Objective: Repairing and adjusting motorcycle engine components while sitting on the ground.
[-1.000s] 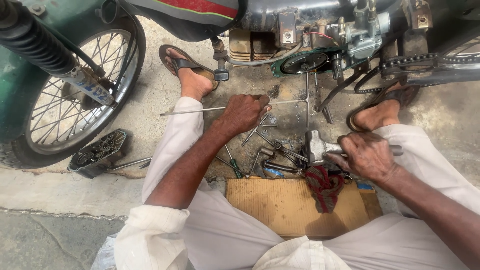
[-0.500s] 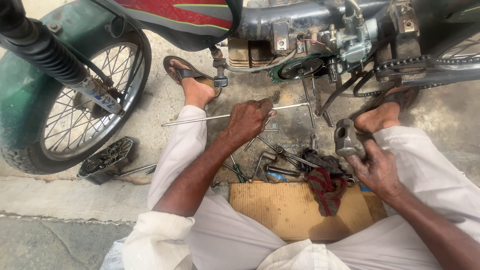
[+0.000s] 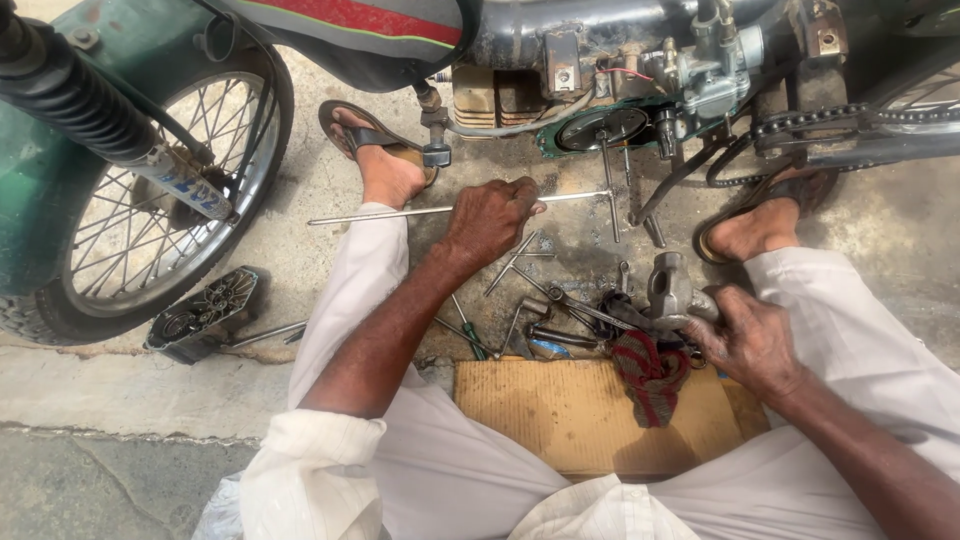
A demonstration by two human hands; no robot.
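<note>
Rod and left hand meet near the middle of the view: the hand is closed round a long thin metal rod, fingers curled over it, knuckles up. The rod's long axis runs almost level, side to side, tilted slightly upward toward the person's right. To the left of the hand a long stretch reaches out past the sandalled left foot; to the right a shorter stretch points at the motorcycle engine just beyond the fingertips.

The right hand sits lower and well apart from the rod, closed on a grey metal part whose rounded head stands above the fingers. The left hand is therefore the only 1 on the rod; the right is nearer the heap of spanners and loose tools lying between the 2 hands, on the ground just below the left wrist.

Below both hands, against the person's white clothing, lies a flat piece of brown cardboard, plain and rectangular, with a red-and-dark striped rag draped on its upper edge just beside the right hand. Far left of the left hand stands the front wheel, and on the fork leg across it is a small blue sticker with light markings. Above the left hand, the fuel tank carries a red stripe edged in pale yellow.
</note>
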